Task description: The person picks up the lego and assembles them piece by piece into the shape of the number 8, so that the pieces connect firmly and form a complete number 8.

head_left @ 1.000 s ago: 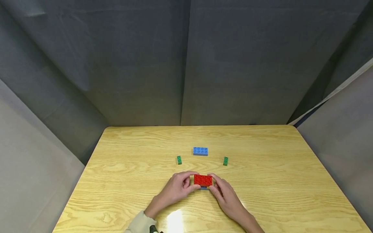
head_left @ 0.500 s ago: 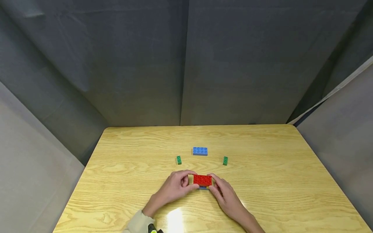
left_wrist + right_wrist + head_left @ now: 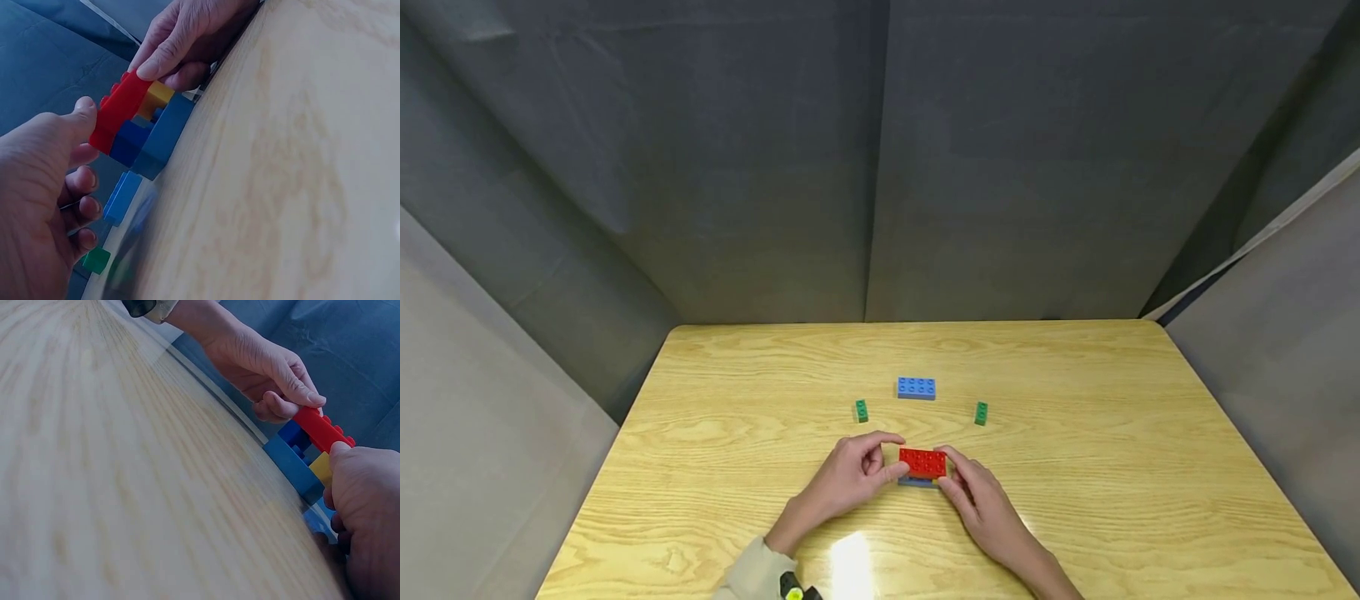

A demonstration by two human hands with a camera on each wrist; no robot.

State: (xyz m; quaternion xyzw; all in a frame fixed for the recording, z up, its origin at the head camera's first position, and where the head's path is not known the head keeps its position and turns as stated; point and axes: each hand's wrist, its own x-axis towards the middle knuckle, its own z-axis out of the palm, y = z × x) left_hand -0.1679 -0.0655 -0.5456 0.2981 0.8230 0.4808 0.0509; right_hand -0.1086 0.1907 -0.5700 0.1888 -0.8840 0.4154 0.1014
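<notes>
A red brick (image 3: 922, 462) lies across the top of a small stack, over a dark blue brick (image 3: 129, 142) and a yellow brick (image 3: 155, 99), with a long blue brick (image 3: 164, 135) at the bottom. My right hand (image 3: 992, 517) pinches the stack's right end between thumb and forefinger. At the other end my left hand (image 3: 844, 477) touches the red brick with its thumb, its forefinger raised off behind. In the left wrist view the left hand (image 3: 37, 194) has its other fingers loosely bent, holding nothing.
Beyond the stack on the wooden table (image 3: 737, 417) lies a blue brick (image 3: 916, 388). Small green bricks stand to its left (image 3: 861, 411) and right (image 3: 981, 413). Grey cloth (image 3: 760, 208) hangs along the table's far edge.
My left forefinger has lifted off the red brick, and the left thumb has shifted slightly up, showing more of the blue brick below. The right hand keeps its grip.
</notes>
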